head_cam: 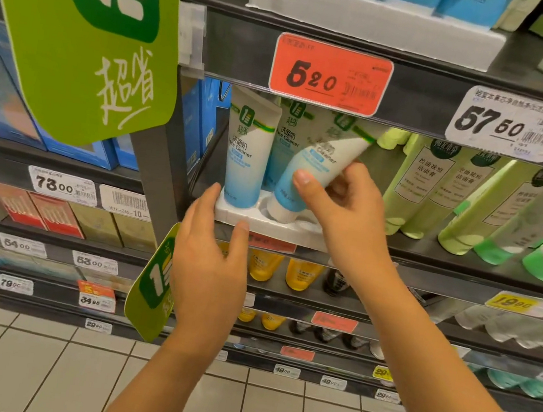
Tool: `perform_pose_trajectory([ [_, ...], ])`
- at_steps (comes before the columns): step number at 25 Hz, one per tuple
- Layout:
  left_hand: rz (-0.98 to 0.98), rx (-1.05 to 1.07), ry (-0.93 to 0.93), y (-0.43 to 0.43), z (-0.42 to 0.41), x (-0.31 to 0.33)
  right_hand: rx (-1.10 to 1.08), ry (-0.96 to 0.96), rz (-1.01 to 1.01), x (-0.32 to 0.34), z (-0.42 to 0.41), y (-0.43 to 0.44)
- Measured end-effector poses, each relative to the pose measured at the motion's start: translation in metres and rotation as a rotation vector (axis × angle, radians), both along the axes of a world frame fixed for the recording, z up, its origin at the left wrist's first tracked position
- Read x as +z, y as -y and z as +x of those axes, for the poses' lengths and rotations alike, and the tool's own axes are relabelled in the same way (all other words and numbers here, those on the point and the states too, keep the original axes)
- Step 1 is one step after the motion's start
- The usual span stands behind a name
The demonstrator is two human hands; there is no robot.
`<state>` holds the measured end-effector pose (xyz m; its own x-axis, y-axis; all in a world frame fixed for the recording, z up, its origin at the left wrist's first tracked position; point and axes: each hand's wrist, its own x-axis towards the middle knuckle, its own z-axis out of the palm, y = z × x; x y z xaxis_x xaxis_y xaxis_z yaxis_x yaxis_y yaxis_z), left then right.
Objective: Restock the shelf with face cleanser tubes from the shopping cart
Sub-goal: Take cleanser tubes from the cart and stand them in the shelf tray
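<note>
My right hand [343, 201] grips a white-and-blue face cleanser tube [305, 172], tilted with its white cap down at a round slot of the white display tray [261, 221] on the shelf. Another tube [247, 154] stands upright in the tray's left slot, and a third [289, 128] stands behind them. My left hand [210, 263] reaches up from below, its straight fingers touching the tray's front left edge. The shopping cart is out of view.
Green cleanser tubes [437, 193] lean in a row right of the tray. Blue boxes [199, 116] stand to its left behind a grey shelf upright. A red 5.20 price tag [330, 75] hangs above, and a green sign [88, 36] juts out at upper left. Tiled floor lies below.
</note>
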<state>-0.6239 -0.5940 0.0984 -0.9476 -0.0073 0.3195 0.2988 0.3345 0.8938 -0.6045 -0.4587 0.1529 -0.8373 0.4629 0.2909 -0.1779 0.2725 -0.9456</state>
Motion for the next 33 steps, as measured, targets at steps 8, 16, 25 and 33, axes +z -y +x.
perform_pose_trajectory([
  [8,0.021,0.01,-0.042,0.0,-0.007,-0.001,-0.106,0.036,0.33,-0.007,-0.01,0.004],
  [16,0.076,-0.012,-0.009,0.0,-0.008,-0.003,-0.245,0.01,0.4,-0.016,-0.013,0.015],
  [25,0.226,-0.063,0.165,0.012,0.023,0.023,-0.268,0.165,0.205,-0.007,0.043,0.034],
  [33,0.266,-0.378,0.538,0.013,0.137,0.048,-0.566,0.311,-0.102,-0.002,0.293,0.021],
])
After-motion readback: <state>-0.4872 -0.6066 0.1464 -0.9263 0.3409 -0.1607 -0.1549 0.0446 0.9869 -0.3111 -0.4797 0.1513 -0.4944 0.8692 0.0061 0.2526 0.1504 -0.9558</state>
